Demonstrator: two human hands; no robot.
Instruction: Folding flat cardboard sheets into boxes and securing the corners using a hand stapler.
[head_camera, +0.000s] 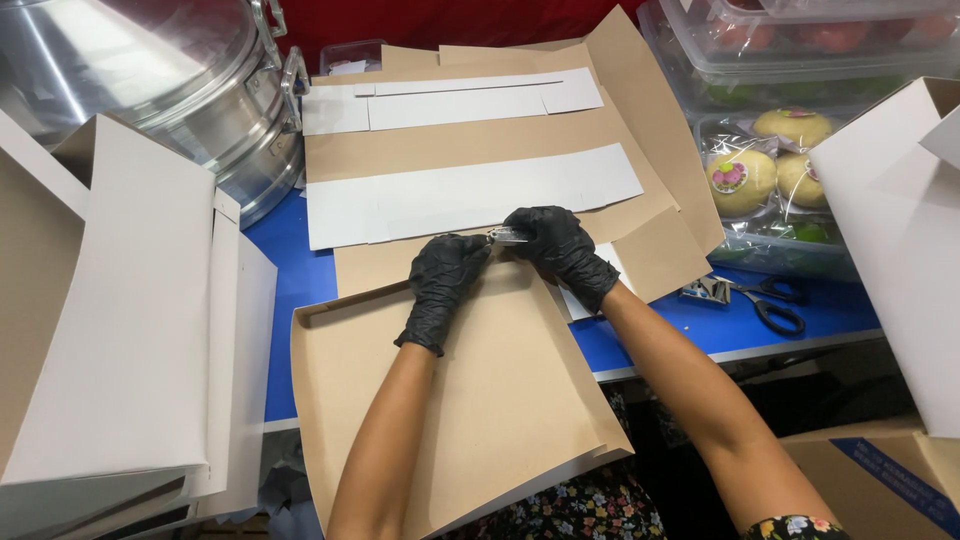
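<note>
Both my hands wear black gloves. My left hand (445, 280) pinches the far edge of a brown cardboard tray (500, 400) that lies in front of me with its rim folded up. My right hand (560, 245) grips a small silver stapler (507, 235) at that same edge, right beside my left fingertips. Flat brown and white cardboard sheets (470, 190) lie on the blue table (285, 290) just beyond the tray.
A stack of folded white and brown boxes (130, 320) stands at the left. A large metal steamer pot (170, 80) sits at the back left. Black-handled scissors (765, 300) lie at the right, near clear containers of wrapped fruit (765, 170). A white box (900, 230) fills the right edge.
</note>
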